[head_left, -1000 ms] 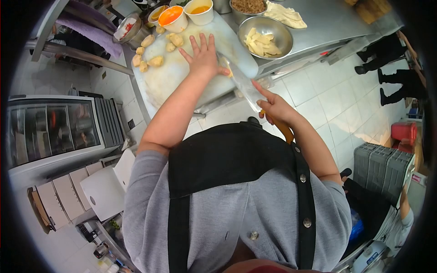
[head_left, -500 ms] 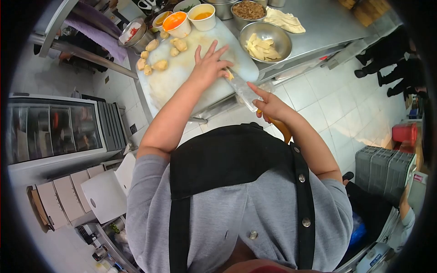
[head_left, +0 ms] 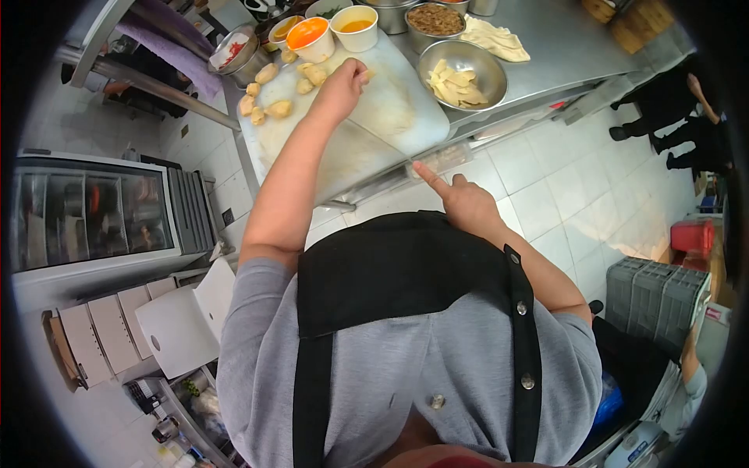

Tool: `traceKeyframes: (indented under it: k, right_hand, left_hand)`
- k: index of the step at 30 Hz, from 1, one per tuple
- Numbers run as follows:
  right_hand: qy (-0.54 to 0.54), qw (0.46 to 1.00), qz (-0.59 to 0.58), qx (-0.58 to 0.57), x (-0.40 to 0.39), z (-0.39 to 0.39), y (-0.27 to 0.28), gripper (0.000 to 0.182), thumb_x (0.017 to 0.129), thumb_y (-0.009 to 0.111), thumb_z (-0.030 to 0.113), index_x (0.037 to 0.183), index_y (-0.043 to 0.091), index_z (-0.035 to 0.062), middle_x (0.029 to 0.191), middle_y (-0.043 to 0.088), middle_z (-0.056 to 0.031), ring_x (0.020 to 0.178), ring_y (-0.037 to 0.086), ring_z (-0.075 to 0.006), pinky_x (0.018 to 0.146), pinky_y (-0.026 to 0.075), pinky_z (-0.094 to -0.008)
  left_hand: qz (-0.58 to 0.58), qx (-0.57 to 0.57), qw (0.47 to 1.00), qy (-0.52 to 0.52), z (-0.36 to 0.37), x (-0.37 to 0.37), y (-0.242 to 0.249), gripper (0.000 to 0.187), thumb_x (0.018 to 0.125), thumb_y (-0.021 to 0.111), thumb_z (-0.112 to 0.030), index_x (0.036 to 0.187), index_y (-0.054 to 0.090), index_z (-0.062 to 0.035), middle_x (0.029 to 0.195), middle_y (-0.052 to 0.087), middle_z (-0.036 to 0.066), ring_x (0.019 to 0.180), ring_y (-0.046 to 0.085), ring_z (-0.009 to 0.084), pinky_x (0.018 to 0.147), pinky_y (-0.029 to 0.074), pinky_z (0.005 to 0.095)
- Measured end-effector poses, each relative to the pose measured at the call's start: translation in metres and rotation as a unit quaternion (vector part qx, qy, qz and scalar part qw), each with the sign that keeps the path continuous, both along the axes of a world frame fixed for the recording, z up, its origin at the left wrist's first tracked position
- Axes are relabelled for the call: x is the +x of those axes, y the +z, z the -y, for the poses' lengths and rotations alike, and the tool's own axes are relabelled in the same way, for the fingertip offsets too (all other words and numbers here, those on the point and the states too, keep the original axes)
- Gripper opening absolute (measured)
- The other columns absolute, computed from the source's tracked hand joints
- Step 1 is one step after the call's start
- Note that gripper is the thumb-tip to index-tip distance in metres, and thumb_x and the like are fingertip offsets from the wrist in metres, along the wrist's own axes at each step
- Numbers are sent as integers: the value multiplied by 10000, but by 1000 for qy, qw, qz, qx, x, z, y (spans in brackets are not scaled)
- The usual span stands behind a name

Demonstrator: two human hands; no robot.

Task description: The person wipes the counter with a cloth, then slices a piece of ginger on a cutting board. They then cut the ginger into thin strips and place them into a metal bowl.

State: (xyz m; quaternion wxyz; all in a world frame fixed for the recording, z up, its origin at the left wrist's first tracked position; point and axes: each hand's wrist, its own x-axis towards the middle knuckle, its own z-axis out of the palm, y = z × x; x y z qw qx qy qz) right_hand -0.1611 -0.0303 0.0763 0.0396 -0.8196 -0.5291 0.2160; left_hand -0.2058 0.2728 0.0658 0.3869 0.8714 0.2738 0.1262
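Observation:
My left hand (head_left: 342,92) is closed above the white cutting board (head_left: 343,164), with a small pale yellow piece (head_left: 368,75) showing at its fingertips. The knife (head_left: 380,140) is in my right hand (head_left: 470,204), seen almost edge-on as a thin line over the board's near right part. My right index finger stretches along it, and the handle is hidden. Several peeled, ginger-like pieces (head_left: 278,109) lie on the board left of my left hand. A metal bowl (head_left: 496,82) of pale yellow slices (head_left: 456,84) stands right of the board.
Cups of orange (head_left: 318,51) and yellow liquid (head_left: 356,39) stand at the board's far edge. Behind the slices are a bowl of brown crumbly food (head_left: 435,21) and a cream cloth-like item (head_left: 495,39). Other people (head_left: 663,109) stand at the far right.
My left hand has moved up and away from the knife, and its spread fingers have closed. The knife has turned from showing its flat side to nearly edge-on; my right hand has shifted slightly down-right.

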Motion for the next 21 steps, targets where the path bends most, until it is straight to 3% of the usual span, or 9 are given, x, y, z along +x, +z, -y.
traceKeyframes:
  k: [2,5,8,14,17,21]
  right_hand:
    - [23,999,13,-20,0,1,2,846,833,626,151,1502,186,422,956,526,-176,776,627,-326,657,519,-423]
    - [21,1000,11,-15,-2,2,5,838,816,649,167,1484,230,452,981,499,-182,835,610,-338,707,515,-419]
    - [15,1000,27,4,-4,4,6,831,793,668,153,1474,285,433,979,483,-172,844,596,-327,718,507,-406]
    - [-3,999,26,41,5,10,-12,819,783,659,88,1460,335,414,943,467,-169,792,586,-328,707,505,-410]
    - [-25,999,-16,41,6,11,-11,792,798,625,56,1451,353,410,942,468,-182,780,595,-346,722,511,-424]
    - [-55,993,-96,46,13,12,-14,759,817,574,22,1433,379,419,971,488,-211,810,612,-375,748,512,-438]
  left_hand:
    - [-88,-27,995,-46,7,-8,21,137,922,527,-114,1040,574,-62,916,643,83,874,609,189,779,484,326]
    - [-137,25,979,-151,3,-10,3,171,896,515,-95,1050,583,-65,925,644,82,894,607,197,811,476,336]
    - [-196,-28,960,-197,9,-13,0,174,879,517,-95,1036,585,-62,948,651,96,904,609,209,814,475,332]
    - [-161,86,944,-273,40,-46,4,121,823,594,-60,943,592,-68,921,638,107,917,595,290,811,472,381]
    - [-76,120,951,-274,50,-63,-2,166,772,615,-4,922,593,-72,895,624,111,916,577,324,809,467,408]
    - [-3,191,951,-243,52,-70,-2,194,711,636,28,877,600,-67,874,619,96,896,581,303,786,472,390]
